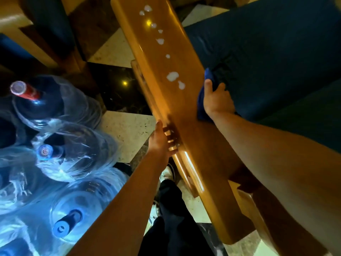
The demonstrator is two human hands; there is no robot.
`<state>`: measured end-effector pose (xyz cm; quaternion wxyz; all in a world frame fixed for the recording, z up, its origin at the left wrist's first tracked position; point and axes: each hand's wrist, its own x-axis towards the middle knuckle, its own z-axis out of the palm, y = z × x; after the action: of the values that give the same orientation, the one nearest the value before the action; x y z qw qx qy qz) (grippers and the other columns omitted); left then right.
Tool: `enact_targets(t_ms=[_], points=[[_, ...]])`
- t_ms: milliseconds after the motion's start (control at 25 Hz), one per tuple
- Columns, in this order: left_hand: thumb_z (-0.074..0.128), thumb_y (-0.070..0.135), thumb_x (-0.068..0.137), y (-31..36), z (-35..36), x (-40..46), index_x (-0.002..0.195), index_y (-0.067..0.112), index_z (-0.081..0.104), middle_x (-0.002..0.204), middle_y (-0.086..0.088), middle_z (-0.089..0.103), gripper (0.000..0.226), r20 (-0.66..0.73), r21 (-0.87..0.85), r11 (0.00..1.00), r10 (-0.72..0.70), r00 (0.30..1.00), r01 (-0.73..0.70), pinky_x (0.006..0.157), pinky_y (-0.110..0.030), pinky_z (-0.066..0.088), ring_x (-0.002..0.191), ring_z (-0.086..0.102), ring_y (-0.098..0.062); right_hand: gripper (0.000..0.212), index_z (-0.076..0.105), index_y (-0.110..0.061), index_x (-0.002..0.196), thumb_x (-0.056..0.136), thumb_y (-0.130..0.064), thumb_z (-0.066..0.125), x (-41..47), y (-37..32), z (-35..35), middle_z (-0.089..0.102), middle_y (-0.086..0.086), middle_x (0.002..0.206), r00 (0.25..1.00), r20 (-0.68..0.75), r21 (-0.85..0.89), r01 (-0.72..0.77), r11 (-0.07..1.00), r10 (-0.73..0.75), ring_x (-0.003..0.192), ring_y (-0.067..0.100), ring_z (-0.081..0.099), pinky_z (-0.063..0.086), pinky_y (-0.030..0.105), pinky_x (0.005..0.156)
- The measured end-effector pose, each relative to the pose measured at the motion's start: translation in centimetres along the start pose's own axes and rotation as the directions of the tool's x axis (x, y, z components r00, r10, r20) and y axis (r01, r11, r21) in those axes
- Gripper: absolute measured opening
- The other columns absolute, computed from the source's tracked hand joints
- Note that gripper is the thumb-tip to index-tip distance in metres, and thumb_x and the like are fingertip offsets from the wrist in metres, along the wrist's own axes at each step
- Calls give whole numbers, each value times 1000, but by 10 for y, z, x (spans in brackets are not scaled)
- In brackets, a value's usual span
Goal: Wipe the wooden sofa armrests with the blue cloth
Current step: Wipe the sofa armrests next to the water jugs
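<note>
**Foam on the armrest, cloth not yet on the wood**

The wooden armrest [177,100] runs long and glossy away from the person; a line of white foam blobs [172,76] sits along its top from the middle to the far end, none of them smeared, so I judge the wiping of this stretch has hardly begun. The near part of the wood shows no foam and shines, though whether it has been wiped I cannot tell.

The right hand [217,100] is at the inner edge of the armrest, just beside the dark blue seat cushion [276,52]; its grip is closed round the blue cloth [201,106], the thumb and fingers curled over the bunched fabric, which hangs against the side of the wood rather than on its top. The left hand [160,139] holds the outer edge of the armrest, fingers curled over the rim, steadying it or the person; it holds nothing else.

On the floor to the left stand large clear water bottles [73,154]. What is left, as I see it: bring the cloth up over the top, sweep through the foam to the far end; any other armrest is out of view.
</note>
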<state>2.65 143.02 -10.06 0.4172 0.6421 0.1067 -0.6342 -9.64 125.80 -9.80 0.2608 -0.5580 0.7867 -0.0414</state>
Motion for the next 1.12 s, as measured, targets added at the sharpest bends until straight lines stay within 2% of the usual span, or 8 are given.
enact_targets(t_ms=[120,240,360,560,720,840,920,1120], points=[[39,62,101,16,3,2,107,16,67,107,-12,75,54,-20,-23,999,-27,999,26,85,-52,60,98,74,-33,76,25,-18,162,102,-65,31,-47,40,2,39,22,159,970,-27,-203,230,952,-240,140,46,43,33,55,112],[39,59,101,36,10,9,113,13,67,108,-13,76,55,-59,-36,999,-16,998,14,90,-54,58,98,73,-33,103,5,-29,165,85,-89,28,-101,62,19,5,22,171,889,118,-427,448,785,-443,155,50,6,3,63,123],[40,61,99,54,13,24,112,13,68,106,-13,76,57,-87,-37,999,-28,996,25,92,-59,56,99,73,-34,110,9,-37,164,75,-99,29,-89,56,22,4,18,172,839,155,-448,531,720,-522,155,50,3,6,69,120],[37,63,101,64,5,38,106,10,68,97,-16,77,62,-112,-41,994,-101,989,96,79,-54,60,91,74,-36,85,23,-43,156,85,-90,28,1,15,7,49,18,150,953,40,-213,302,929,-301,126,46,55,45,57,100],[33,63,102,69,12,44,113,9,65,104,-16,75,64,-125,-56,995,-85,989,78,81,-53,60,96,72,-35,78,56,-24,143,96,-76,21,46,1,-6,60,15,141,956,282,216,-146,965,82,125,36,57,39,43,98],[33,64,101,77,15,46,118,9,64,110,-15,74,66,-120,-133,988,-100,988,84,80,-49,59,100,71,-33,62,32,-36,157,103,-62,21,-2,33,-5,42,14,160,946,141,-30,298,954,-291,141,38,44,37,49,109],[32,65,102,87,13,50,118,8,64,104,-13,74,67,-104,-202,977,-95,990,73,68,-41,57,93,71,-28,61,17,-41,162,105,-58,24,-55,58,-1,16,11,172,774,217,-264,634,727,-596,154,42,22,22,60,121],[29,68,100,120,15,69,118,10,62,117,-12,71,69,-69,-209,975,-90,993,74,93,-47,55,109,67,-30,70,18,-51,159,97,-58,48,-109,73,21,4,4,174,485,391,-318,869,379,-783,157,45,7,17,68,121]])
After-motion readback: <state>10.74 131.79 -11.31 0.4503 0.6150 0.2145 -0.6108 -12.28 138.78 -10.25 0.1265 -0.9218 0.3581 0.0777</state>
